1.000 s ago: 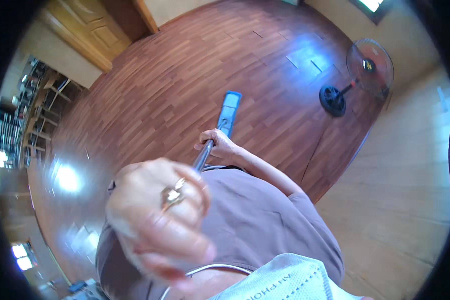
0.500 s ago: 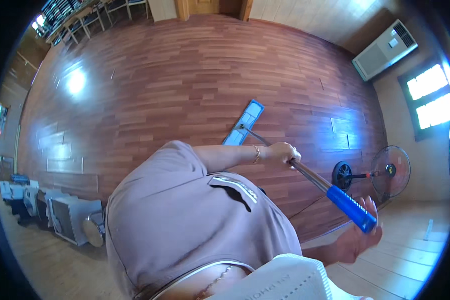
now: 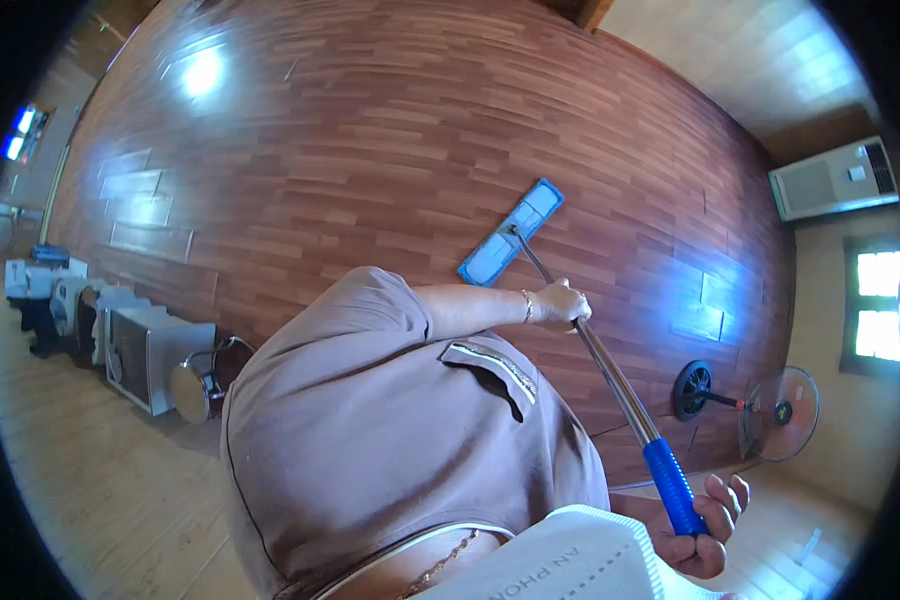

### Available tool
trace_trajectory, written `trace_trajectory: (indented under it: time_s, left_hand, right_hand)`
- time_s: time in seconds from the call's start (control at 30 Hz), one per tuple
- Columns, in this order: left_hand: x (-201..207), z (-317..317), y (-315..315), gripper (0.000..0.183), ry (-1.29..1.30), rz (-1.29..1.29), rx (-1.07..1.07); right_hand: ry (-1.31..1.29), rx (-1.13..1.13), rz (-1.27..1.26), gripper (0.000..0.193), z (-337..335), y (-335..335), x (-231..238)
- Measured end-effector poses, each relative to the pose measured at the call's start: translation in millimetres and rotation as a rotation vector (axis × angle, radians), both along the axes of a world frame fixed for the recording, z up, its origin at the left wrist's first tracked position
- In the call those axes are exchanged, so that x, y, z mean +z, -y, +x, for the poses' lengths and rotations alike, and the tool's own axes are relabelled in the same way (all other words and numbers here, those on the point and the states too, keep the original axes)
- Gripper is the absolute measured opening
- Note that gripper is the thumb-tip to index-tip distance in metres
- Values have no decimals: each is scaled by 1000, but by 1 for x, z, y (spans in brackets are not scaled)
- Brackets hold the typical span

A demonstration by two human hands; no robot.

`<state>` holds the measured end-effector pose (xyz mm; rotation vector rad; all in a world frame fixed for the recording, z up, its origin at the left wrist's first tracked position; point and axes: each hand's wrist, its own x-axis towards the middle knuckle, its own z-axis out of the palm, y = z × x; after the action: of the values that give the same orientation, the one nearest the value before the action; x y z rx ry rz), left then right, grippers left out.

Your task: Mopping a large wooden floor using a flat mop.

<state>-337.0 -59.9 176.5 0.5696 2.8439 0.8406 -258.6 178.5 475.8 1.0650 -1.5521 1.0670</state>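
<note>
A flat mop with a blue-edged rectangular head (image 3: 511,232) lies slanted on the wooden floor, in front of my body. From its middle a metal pole (image 3: 615,372) runs back toward the lower right and ends in a ribbed blue grip (image 3: 674,487). My left hand (image 3: 558,304), a bracelet at its wrist, reaches across and is closed around the pole partway along. At the end of the blue grip, my right hand (image 3: 705,525) has its fingers loosely curled about the handle, partly spread. The grip hides part of that palm.
A standing fan (image 3: 782,412) with a round black base (image 3: 692,390) is on the right. Beyond it, a white air-conditioning unit (image 3: 835,180) stands by the wall near a bright window (image 3: 878,305). Several pale boxy things (image 3: 150,350) and a round-seated metal stool (image 3: 192,390) line the left.
My view has turned, so the room's things have shifted. The blue grip has swung down and toward my body, making the pole steeper. My right hand has lowered with it, its fingers more curled.
</note>
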Motion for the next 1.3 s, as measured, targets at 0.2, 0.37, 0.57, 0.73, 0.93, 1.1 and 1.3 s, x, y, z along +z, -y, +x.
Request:
trace_trajectory:
  time_s: [0.2,0.37,0.57,0.73,0.93,1.1,1.3]
  left_hand:
    - [-7,63,215,16,-129,30,257]
    - [-8,120,285,22,-193,53,555]
    - [-18,229,371,25,-192,18,918]
    - [-45,317,426,32,-248,-20,1227]
    - [-85,408,439,33,-334,-46,1466]
    - [-115,450,446,35,-231,-19,1585]
    - [-109,423,452,31,-84,-40,1484]
  right_hand:
    - [22,412,55,27,-24,171,-24]
    - [210,722,99,25,-40,250,-25]
    - [493,1432,260,23,-40,361,-54]
    - [753,1788,368,14,10,454,-90]
    - [983,1850,538,8,53,504,-131]
    - [1109,1871,677,11,69,515,-145]
    - [1274,1710,577,10,55,497,-132]
